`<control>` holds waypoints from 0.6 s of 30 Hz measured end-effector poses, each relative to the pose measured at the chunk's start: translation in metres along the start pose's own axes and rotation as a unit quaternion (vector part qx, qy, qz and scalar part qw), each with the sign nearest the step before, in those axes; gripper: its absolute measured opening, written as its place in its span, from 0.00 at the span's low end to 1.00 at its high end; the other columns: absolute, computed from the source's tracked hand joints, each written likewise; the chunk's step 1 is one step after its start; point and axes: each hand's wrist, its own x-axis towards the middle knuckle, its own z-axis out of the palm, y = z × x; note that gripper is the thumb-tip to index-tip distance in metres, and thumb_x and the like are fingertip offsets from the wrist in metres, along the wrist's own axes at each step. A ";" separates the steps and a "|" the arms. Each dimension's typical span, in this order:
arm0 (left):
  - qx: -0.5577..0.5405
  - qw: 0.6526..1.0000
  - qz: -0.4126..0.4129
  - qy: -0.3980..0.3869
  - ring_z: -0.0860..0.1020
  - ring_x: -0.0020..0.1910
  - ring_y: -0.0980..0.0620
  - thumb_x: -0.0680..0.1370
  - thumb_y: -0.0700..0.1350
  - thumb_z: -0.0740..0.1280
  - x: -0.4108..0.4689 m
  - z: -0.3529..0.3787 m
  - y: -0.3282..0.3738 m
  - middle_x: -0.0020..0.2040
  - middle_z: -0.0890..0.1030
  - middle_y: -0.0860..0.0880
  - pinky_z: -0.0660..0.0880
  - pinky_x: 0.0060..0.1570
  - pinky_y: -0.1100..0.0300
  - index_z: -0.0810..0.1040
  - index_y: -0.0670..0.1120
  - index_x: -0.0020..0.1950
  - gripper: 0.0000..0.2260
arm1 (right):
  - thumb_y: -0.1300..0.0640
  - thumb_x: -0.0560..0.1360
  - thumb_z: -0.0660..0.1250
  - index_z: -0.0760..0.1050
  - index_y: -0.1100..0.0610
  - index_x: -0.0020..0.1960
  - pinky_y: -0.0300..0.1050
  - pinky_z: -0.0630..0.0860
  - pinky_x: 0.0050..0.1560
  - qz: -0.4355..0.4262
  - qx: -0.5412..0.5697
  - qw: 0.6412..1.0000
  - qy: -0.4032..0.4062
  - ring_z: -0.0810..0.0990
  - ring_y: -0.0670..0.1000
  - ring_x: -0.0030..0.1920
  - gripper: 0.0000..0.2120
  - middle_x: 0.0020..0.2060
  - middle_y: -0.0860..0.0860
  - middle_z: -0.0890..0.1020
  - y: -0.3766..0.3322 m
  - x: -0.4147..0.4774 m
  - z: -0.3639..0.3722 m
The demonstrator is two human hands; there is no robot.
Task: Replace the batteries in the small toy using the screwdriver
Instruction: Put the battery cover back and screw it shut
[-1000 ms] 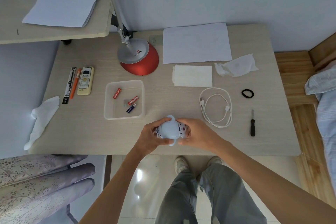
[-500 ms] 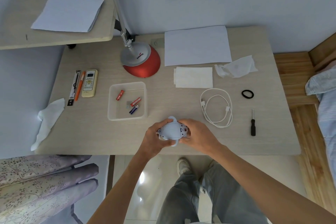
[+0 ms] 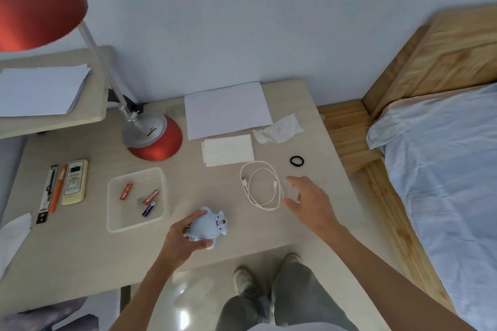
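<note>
A small pale-blue toy (image 3: pixel 207 226) lies belly-up near the desk's front edge, with my left hand (image 3: pixel 179 240) shut on its left side. My right hand (image 3: pixel 308 200) hovers open, fingers spread, just right of the coiled white cable (image 3: pixel 262 186), apart from the toy. The screwdriver is not visible; my right hand covers the spot beside the cable. A clear plastic tray (image 3: pixel 134 226) left of the toy holds two red batteries (image 3: pixel 126 191) and one blue battery (image 3: pixel 148 208).
A red desk lamp (image 3: pixel 156 140) stands at the back. White paper (image 3: pixel 226 113), a folded tissue (image 3: pixel 228 153), a crumpled tissue (image 3: pixel 278 131) and a black hair tie (image 3: pixel 297 161) lie behind the cable. A remote (image 3: pixel 74 181) and orange pen (image 3: pixel 57 188) lie far left. A bed (image 3: pixel 443 169) borders the right.
My right hand has let go of the toy and moved right, past the cable, opening as it went. The left hand alone now holds the toy. The view has tilted up.
</note>
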 end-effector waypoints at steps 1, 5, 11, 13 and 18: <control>-0.001 1.000 -0.002 -0.006 0.83 0.58 0.54 0.56 0.56 0.89 0.002 -0.001 0.000 0.63 0.83 0.62 0.85 0.57 0.52 0.85 0.57 0.66 0.38 | 0.49 0.77 0.74 0.72 0.48 0.74 0.48 0.81 0.51 0.024 -0.019 1.000 0.005 0.81 0.49 0.47 0.27 0.57 0.47 0.78 0.012 -0.001 -0.002; -0.003 1.000 -0.007 -0.019 0.84 0.57 0.50 0.55 0.56 0.89 0.008 -0.006 -0.003 0.61 0.84 0.60 0.85 0.55 0.55 0.85 0.54 0.67 0.41 | 0.47 0.80 0.67 0.74 0.51 0.63 0.50 0.81 0.44 0.101 -0.069 0.992 0.009 0.82 0.53 0.45 0.14 0.48 0.48 0.77 0.042 -0.005 0.005; -0.009 0.999 -0.015 -0.045 0.84 0.55 0.50 0.55 0.54 0.90 0.014 -0.009 -0.005 0.64 0.84 0.53 0.86 0.54 0.52 0.86 0.58 0.66 0.40 | 0.45 0.82 0.64 0.70 0.54 0.52 0.54 0.80 0.44 0.187 -0.035 0.982 0.006 0.79 0.54 0.42 0.12 0.45 0.50 0.76 0.045 -0.002 0.025; -0.006 0.998 -0.019 -0.052 0.84 0.55 0.49 0.55 0.54 0.90 0.014 -0.009 -0.005 0.63 0.84 0.55 0.86 0.54 0.51 0.85 0.56 0.67 0.40 | 0.47 0.83 0.64 0.70 0.54 0.53 0.54 0.80 0.45 0.203 -0.036 0.978 0.005 0.80 0.55 0.43 0.11 0.46 0.50 0.77 0.045 0.001 0.030; -0.001 0.998 -0.032 -0.056 0.84 0.56 0.46 0.56 0.48 0.91 0.016 -0.010 -0.004 0.63 0.84 0.52 0.85 0.52 0.57 0.85 0.58 0.67 0.39 | 0.50 0.84 0.62 0.71 0.55 0.54 0.55 0.82 0.44 0.201 -0.059 0.978 -0.016 0.81 0.53 0.43 0.08 0.47 0.50 0.78 0.048 0.006 0.032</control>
